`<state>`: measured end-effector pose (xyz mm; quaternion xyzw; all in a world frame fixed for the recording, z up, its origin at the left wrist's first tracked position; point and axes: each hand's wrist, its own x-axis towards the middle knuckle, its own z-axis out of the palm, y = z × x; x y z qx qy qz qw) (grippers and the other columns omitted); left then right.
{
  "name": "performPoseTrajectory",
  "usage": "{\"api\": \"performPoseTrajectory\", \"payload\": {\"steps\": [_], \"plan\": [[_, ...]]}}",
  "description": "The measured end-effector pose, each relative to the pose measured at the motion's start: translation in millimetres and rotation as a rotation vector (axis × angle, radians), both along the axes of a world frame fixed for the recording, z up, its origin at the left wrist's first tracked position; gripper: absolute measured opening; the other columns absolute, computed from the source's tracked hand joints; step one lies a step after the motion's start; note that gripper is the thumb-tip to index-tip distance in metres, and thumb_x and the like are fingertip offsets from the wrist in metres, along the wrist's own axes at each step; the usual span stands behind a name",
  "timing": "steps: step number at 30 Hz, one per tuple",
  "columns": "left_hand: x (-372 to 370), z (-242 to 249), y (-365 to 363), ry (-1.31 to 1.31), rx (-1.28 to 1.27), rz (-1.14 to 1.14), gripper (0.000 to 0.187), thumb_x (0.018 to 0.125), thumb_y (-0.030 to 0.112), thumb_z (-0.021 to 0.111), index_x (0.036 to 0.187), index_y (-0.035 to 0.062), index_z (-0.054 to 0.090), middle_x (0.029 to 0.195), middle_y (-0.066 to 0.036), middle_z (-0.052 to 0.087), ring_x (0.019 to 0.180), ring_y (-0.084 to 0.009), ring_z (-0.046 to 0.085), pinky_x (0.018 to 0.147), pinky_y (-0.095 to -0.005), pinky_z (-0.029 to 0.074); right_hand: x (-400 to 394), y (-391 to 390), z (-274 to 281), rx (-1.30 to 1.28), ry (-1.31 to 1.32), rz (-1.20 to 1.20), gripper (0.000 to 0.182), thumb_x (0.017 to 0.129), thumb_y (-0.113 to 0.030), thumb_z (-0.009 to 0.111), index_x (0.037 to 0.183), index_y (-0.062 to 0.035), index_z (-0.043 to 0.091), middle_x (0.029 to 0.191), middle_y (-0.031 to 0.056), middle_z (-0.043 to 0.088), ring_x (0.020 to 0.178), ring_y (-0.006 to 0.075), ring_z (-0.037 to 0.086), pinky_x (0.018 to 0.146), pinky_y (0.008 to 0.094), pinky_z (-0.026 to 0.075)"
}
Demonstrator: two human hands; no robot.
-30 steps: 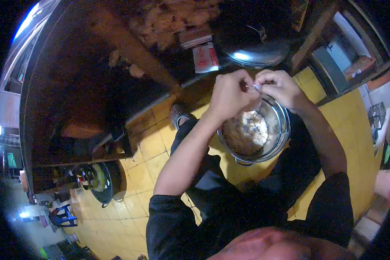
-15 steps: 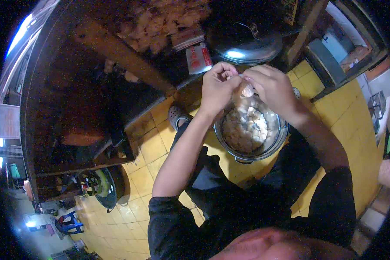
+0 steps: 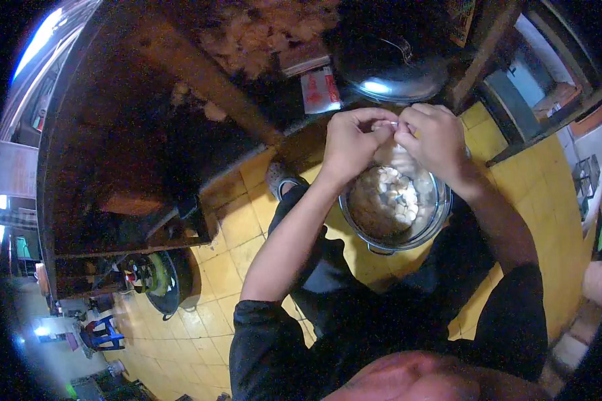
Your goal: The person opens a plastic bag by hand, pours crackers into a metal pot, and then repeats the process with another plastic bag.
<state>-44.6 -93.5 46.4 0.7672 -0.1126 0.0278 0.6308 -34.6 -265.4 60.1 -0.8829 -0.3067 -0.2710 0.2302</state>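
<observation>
Over the far rim of the metal pot (image 3: 432, 226), the left hand (image 3: 350, 142) and the right hand (image 3: 438, 140) meet nearly fingertip to fingertip, each closed in a pinch on the top of a small bag (image 3: 400, 156). Beyond the pot, near the knuckles, runs a brown ledge (image 3: 299, 146); past it are a red-and-white packet (image 3: 322, 91) and a dark round vessel (image 3: 401, 81) with a shiny rim. The person's legs (image 3: 321, 260) flank the pot closely, while open floor (image 3: 227, 224) spreads farther out on either side of it. That floor is yellow tile. Left of the pot, well apart, are a black basin (image 3: 182, 289) and a blue stool (image 3: 105, 334). Pale pieces (image 3: 396, 200) lie heaped inside the pot. The bag hangs gathered end uppermost, its long axis running down toward the pot; it seems to be clear plastic with pale contents, though blur and fingers hide much of it.
</observation>
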Motion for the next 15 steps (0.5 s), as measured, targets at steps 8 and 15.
{"api": "performPoseTrajectory", "payload": {"steps": [8, 15], "plan": [[-1, 1, 5, 0.036, 0.197, -0.055, 0.017, 0.081, 0.009, 0.063, 0.093, -0.0007, 0.071, 0.083, -0.006, 0.069, 0.076, -0.0093, 0.061, 0.069, -0.0246, 0.050, -1, -9, 0, 0.017, 0.042, 0.195, 0.015, 0.068, -0.017, 0.066, 0.069, -0.0063, 0.055, 0.066, 0.0110, 0.054, 0.059, 0.0320, 0.057, 0.054, 0.0424, 0.047], [4, -9, -1, 0.195, -0.138, -0.047, 0.015, 0.078, 0.002, 0.064, 0.092, -0.0021, 0.064, 0.080, -0.003, 0.064, 0.069, -0.0083, 0.057, 0.061, -0.0229, 0.047, -1, -8, 7, -0.098, 0.017, 0.226, 0.014, 0.069, -0.017, 0.066, 0.073, -0.0071, 0.056, 0.070, 0.0094, 0.055, 0.063, 0.0301, 0.058, 0.058, 0.0409, 0.048]]}}
